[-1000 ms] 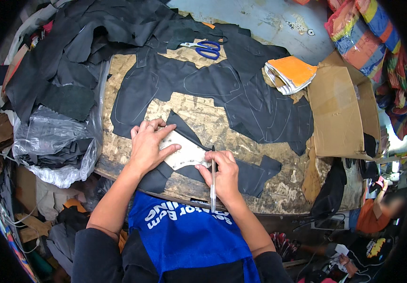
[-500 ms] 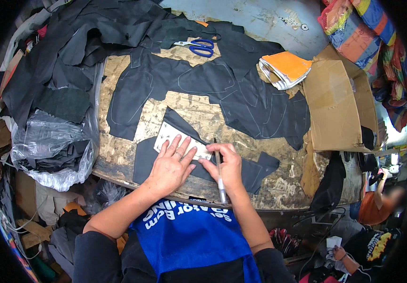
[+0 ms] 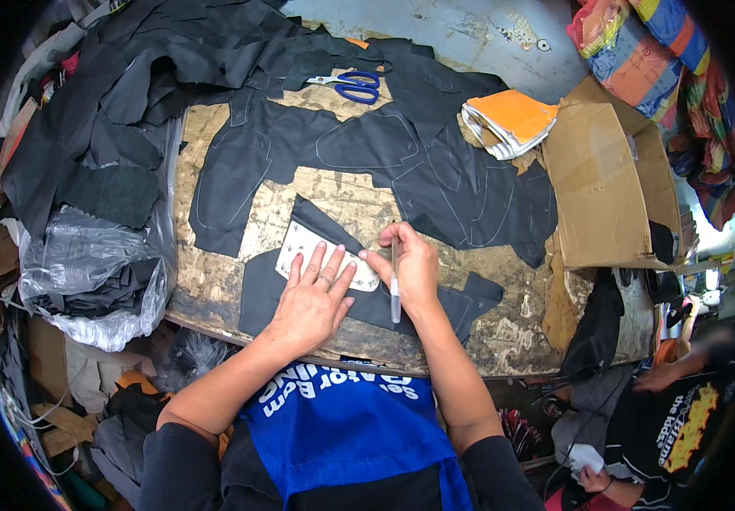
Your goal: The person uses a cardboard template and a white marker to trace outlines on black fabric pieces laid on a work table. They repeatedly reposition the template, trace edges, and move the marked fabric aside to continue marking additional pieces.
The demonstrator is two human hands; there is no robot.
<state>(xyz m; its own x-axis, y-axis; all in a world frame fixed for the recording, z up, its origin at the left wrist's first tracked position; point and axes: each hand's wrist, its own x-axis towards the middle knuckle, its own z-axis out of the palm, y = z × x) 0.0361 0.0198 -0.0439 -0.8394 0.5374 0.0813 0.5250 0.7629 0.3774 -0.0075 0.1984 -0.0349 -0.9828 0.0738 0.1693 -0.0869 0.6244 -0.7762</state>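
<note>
My left hand (image 3: pixel 314 294) lies flat with fingers spread, pressing a white pattern template (image 3: pixel 296 254) onto a piece of black leather-like material (image 3: pixel 258 294). At the template's right end, my right hand (image 3: pixel 412 266) grips a clear-barrelled pen (image 3: pixel 395 305) that stands nearly upright. The fingers partly hide its upper part, and I cannot tell whether its tip touches the material. Beyond both hands lies a larger black sheet (image 3: pixel 299 140) with curved outlines drawn in a pale line. Dark blue-handled scissors (image 3: pixel 357 87) rest at the far side.
A folded orange-and-white bundle (image 3: pixel 514 122) sits at the far right beside an open cardboard box (image 3: pixel 599 183). Black material (image 3: pixel 99 85) is heaped at the left, above a clear plastic bag (image 3: pixel 86 281) of scraps. Another person (image 3: pixel 674 417) is at the lower right.
My right hand and the pen have moved away from me, to the template's far right corner. My left hand stays on the template. The person at lower right has shifted.
</note>
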